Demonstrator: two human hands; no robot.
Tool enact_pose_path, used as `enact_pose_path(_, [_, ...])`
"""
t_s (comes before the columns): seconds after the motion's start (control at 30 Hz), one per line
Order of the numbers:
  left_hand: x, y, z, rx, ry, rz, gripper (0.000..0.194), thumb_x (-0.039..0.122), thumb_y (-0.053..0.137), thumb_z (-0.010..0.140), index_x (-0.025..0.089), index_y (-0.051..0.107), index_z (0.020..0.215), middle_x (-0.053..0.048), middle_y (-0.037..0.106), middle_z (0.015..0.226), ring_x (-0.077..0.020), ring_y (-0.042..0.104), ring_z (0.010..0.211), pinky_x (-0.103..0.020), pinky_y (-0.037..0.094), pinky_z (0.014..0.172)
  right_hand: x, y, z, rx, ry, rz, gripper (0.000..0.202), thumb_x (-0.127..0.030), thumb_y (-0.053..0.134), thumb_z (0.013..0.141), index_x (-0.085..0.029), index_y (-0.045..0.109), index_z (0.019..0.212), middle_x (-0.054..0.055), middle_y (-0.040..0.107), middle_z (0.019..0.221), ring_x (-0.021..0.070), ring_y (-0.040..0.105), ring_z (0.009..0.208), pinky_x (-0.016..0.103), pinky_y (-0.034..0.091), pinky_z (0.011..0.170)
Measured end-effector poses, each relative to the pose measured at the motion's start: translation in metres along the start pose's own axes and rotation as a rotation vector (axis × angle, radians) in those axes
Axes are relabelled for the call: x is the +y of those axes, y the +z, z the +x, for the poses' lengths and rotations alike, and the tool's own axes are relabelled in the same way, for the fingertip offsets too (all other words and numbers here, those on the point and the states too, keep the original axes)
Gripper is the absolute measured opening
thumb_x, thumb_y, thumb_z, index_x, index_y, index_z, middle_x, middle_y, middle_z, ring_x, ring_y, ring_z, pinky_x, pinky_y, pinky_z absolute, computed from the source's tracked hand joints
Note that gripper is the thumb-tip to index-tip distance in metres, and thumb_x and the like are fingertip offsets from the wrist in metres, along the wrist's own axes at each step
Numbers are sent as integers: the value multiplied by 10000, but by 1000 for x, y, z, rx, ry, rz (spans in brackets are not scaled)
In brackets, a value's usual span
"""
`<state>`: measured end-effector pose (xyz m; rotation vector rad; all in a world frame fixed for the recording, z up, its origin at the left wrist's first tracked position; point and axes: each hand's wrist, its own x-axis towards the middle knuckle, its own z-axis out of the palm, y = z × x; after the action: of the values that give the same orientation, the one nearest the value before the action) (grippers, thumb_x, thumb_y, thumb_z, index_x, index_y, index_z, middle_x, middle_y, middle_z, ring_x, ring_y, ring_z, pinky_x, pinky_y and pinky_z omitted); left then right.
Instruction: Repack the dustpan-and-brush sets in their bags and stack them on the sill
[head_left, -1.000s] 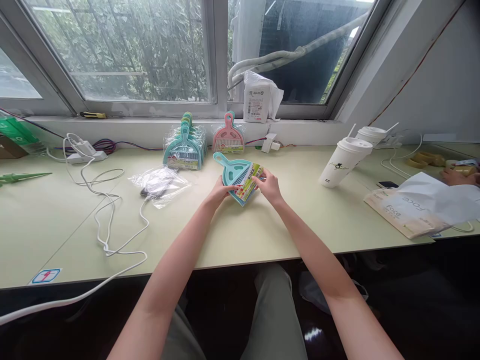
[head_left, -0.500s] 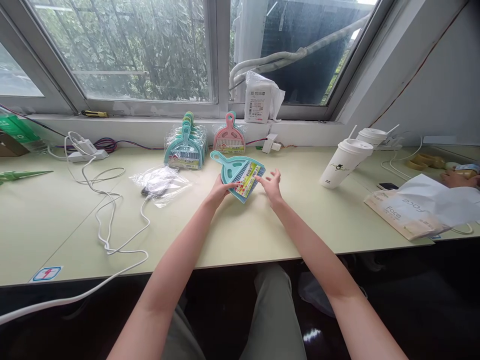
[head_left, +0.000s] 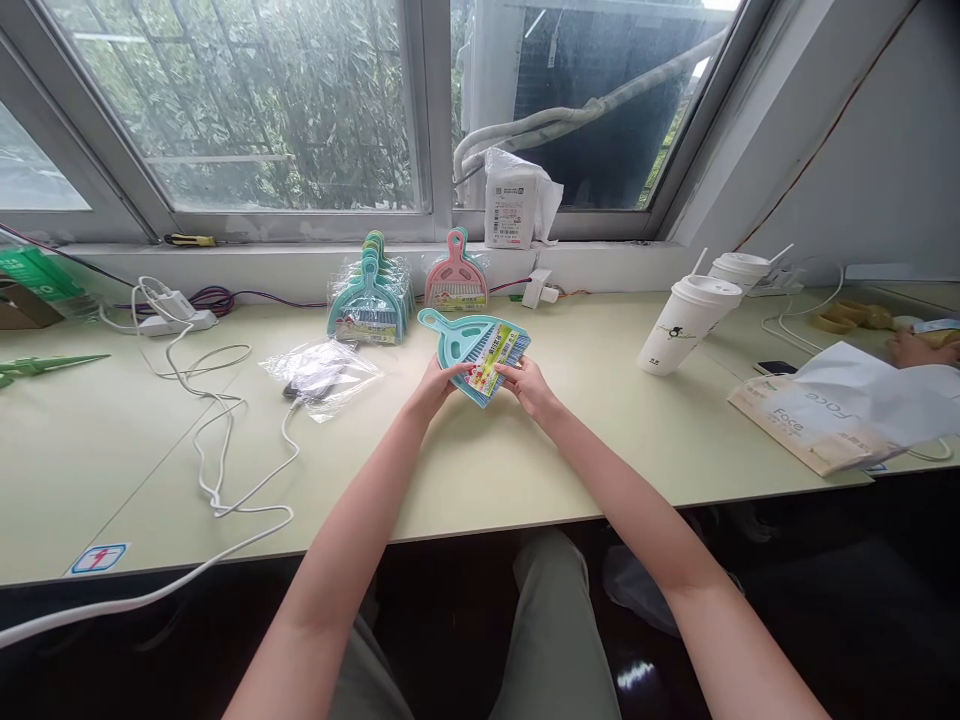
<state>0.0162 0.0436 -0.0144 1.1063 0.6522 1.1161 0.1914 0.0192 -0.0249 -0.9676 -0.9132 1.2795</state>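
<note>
Between my hands is a teal mini dustpan and brush set (head_left: 459, 340), tilted, its handle toward the upper left. A printed label card (head_left: 495, 358) lies across its blue bristles. My left hand (head_left: 436, 388) is closed on the dustpan's lower left edge, thumb over the front. On the other side my right hand (head_left: 529, 386) grips the lower right edge, its thumb on the label and its other fingers partly hidden behind. Beyond them stand a wrapped stack of teal dustpan sets (head_left: 369, 305) and a pink dustpan set (head_left: 456, 275).
Left of my hands lie a clear plastic bag (head_left: 322, 375) and a white cable (head_left: 217, 470). To the right stand two lidded cups (head_left: 686, 325) and a tissue pack (head_left: 802, 430). Another person's hand (head_left: 919, 350) shows at the far right. A white package (head_left: 514, 205) sits on the sill.
My right hand has moved in from beside the dustpan set, its spread fingers closing on the right edge. The left hand keeps its hold, and the view has shifted slightly.
</note>
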Motion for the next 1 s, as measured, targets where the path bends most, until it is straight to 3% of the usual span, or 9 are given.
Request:
enact_pose_path(0.23, [1, -4, 1, -85, 15, 7, 588, 131, 767, 599, 195, 550, 1142, -73, 664, 1102, -228, 641, 1020, -341, 530, 880, -1, 4, -4, 22, -45, -5, 228, -172, 670, 747, -210, 563, 944, 48, 687, 1094, 204, 669, 1026, 369, 565, 933])
enact_pose_path(0.6, [1, -8, 3, -33, -11, -13, 507, 98, 724, 588, 176, 557, 1061, -45, 671, 989, -212, 655, 970, -352, 518, 909, -7, 3, -6, -81, 22, -1, 281, -189, 650, 772, -209, 536, 1029, 53, 682, 1127, 186, 692, 965, 363, 562, 922])
enact_pose_path(0.9, [1, -8, 2, -96, 18, 2, 628, 93, 718, 608, 199, 528, 1198, -68, 658, 1127, -232, 628, 1059, -360, 506, 931, -3, 0, -3, -37, 31, 23, 276, -130, 661, 739, -209, 551, 980, 29, 704, 1047, 162, 704, 877, 307, 592, 825])
enact_pose_path(1.0, [0, -9, 3, -105, 31, 3, 644, 97, 718, 615, 208, 520, 1217, -68, 653, 1143, -241, 619, 1081, -371, 505, 934, -1, 0, -1, -52, 46, 50, 251, -175, 652, 774, -213, 554, 1002, 24, 710, 1032, 155, 706, 818, 293, 600, 769])
